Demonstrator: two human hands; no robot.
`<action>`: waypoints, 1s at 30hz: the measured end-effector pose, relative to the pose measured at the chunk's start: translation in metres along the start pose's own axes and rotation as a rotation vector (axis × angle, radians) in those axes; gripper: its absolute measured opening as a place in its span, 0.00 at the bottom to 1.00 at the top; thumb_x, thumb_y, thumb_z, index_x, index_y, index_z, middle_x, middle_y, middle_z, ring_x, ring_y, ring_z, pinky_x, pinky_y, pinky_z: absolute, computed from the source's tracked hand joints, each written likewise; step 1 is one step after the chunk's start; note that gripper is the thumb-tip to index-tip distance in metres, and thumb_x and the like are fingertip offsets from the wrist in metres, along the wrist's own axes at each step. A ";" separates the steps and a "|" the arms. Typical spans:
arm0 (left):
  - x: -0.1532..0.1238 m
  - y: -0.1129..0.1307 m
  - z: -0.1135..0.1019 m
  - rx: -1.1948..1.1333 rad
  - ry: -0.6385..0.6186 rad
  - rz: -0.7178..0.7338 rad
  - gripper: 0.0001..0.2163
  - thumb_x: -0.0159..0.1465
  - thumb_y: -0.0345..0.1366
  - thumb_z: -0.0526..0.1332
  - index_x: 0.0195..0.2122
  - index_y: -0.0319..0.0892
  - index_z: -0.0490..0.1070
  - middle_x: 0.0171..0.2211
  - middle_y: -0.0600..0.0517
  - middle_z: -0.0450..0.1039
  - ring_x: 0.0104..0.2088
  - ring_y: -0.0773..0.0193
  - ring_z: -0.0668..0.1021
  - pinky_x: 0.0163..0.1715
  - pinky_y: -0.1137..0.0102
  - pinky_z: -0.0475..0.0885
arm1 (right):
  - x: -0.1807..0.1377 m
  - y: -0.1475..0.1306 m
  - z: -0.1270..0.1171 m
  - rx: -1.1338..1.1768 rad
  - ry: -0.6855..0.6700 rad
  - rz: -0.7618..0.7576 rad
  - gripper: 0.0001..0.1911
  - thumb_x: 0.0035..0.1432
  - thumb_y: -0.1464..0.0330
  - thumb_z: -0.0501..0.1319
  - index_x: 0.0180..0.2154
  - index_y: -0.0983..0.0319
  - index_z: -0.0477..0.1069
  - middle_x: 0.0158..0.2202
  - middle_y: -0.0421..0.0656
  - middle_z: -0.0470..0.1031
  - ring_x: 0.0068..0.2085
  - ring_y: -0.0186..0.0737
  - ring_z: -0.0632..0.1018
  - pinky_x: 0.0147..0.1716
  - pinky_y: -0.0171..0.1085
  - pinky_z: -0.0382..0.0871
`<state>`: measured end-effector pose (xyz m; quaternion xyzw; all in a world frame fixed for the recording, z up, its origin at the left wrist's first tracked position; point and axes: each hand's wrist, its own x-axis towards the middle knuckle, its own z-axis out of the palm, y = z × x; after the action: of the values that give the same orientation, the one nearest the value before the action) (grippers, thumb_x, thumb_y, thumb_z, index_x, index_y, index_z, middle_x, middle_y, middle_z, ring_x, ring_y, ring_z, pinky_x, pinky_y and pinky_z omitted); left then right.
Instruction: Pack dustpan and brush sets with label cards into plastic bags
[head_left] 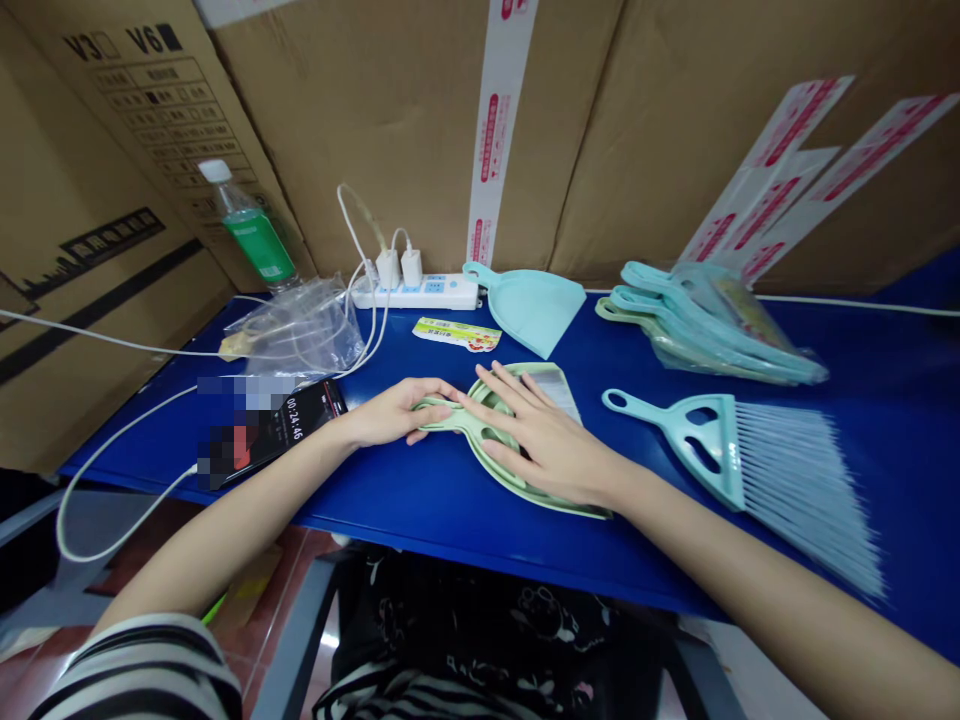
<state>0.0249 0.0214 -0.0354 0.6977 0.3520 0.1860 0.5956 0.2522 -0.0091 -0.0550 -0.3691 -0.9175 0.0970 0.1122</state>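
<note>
Nearest: a striped sleeve (142,665) at left, then the near edge of a blue bench (420,492). Near the middle of that edge lies a pale green dustpan (504,478), with a matching green brush (560,390) apparently nested in it. Handles point left, pan mouth right; pale bristles show past the fingers. Matte, smooth-looking plastic, rounded back, a loop at the handle end. Most of the brush body is covered, so detail is uncertain.

Left hand (397,410): grip closed around the handle end, thumb on top. Right hand (544,435): grip released, fingers spread flat over the brush and pan; pressure cannot be told.

Handling, by judgement: light, fairly stiff, a little slippery, thin at the pan lip, soft only in the bristles. Best held at the handle, with a palm steadying the broad back.

To the right, a light blue brush (709,450), bristles fanned rightward. To the left, a phone (285,430), partly blurred.

Farther: a printed label (456,334), a blue dustpan (534,303), bagged sets (720,325) at far right, a clear plastic bag (322,320) at left. Behind these, a white power strip (427,291) and a green-labelled bottle (255,240). Farthest: taped cardboard (412,120).
</note>
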 end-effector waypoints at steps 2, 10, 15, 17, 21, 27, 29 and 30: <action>0.000 0.000 0.000 0.000 -0.001 -0.003 0.10 0.64 0.38 0.58 0.42 0.38 0.65 0.23 0.61 0.62 0.16 0.77 0.61 0.16 0.76 0.56 | -0.001 0.001 0.001 0.009 0.015 -0.004 0.29 0.68 0.56 0.45 0.68 0.50 0.47 0.70 0.47 0.46 0.69 0.53 0.45 0.63 0.60 0.50; -0.001 0.000 -0.002 0.016 -0.017 -0.001 0.09 0.64 0.38 0.58 0.43 0.39 0.65 0.23 0.61 0.63 0.16 0.76 0.62 0.16 0.76 0.56 | -0.006 0.011 0.003 0.055 0.041 0.024 0.32 0.67 0.51 0.45 0.68 0.52 0.48 0.71 0.48 0.44 0.69 0.53 0.45 0.63 0.59 0.50; -0.002 0.001 -0.004 0.047 -0.033 0.017 0.10 0.65 0.39 0.57 0.43 0.39 0.65 0.23 0.60 0.63 0.16 0.76 0.62 0.15 0.77 0.56 | -0.006 0.013 0.003 0.033 0.025 0.052 0.34 0.66 0.49 0.44 0.68 0.56 0.49 0.70 0.52 0.44 0.69 0.54 0.45 0.62 0.60 0.50; -0.002 0.002 -0.006 0.089 -0.039 0.012 0.10 0.66 0.40 0.56 0.43 0.39 0.65 0.23 0.60 0.64 0.16 0.76 0.62 0.15 0.78 0.56 | -0.007 0.015 0.003 0.017 0.039 0.056 0.33 0.66 0.50 0.44 0.68 0.56 0.50 0.70 0.51 0.45 0.69 0.54 0.46 0.62 0.60 0.51; -0.004 0.004 -0.009 0.182 -0.061 -0.008 0.10 0.66 0.41 0.54 0.41 0.39 0.67 0.24 0.59 0.65 0.17 0.76 0.61 0.16 0.78 0.58 | -0.007 0.019 0.002 -0.034 0.078 0.073 0.31 0.67 0.51 0.44 0.66 0.57 0.55 0.69 0.49 0.52 0.68 0.54 0.50 0.61 0.62 0.52; -0.008 0.010 -0.014 0.382 -0.013 0.001 0.11 0.65 0.40 0.52 0.35 0.40 0.69 0.25 0.56 0.68 0.22 0.72 0.66 0.21 0.77 0.62 | 0.001 0.028 -0.007 -0.113 0.161 0.073 0.24 0.68 0.62 0.45 0.59 0.58 0.67 0.60 0.47 0.69 0.62 0.51 0.67 0.58 0.60 0.61; -0.009 0.011 -0.015 0.453 0.010 0.004 0.09 0.63 0.39 0.52 0.33 0.40 0.68 0.24 0.57 0.68 0.23 0.71 0.67 0.24 0.76 0.62 | 0.006 0.031 -0.012 -0.160 0.188 0.080 0.23 0.67 0.67 0.45 0.56 0.60 0.71 0.55 0.48 0.74 0.58 0.50 0.72 0.56 0.58 0.64; -0.009 0.011 -0.015 0.485 0.018 0.007 0.09 0.62 0.38 0.52 0.31 0.40 0.68 0.24 0.57 0.68 0.23 0.71 0.67 0.26 0.75 0.62 | 0.009 0.031 -0.015 -0.186 0.195 0.085 0.23 0.66 0.70 0.45 0.54 0.62 0.72 0.53 0.49 0.76 0.56 0.50 0.73 0.55 0.57 0.66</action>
<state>0.0112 0.0250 -0.0200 0.8198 0.3894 0.1043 0.4067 0.2706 0.0210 -0.0472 -0.4242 -0.8908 -0.0201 0.1617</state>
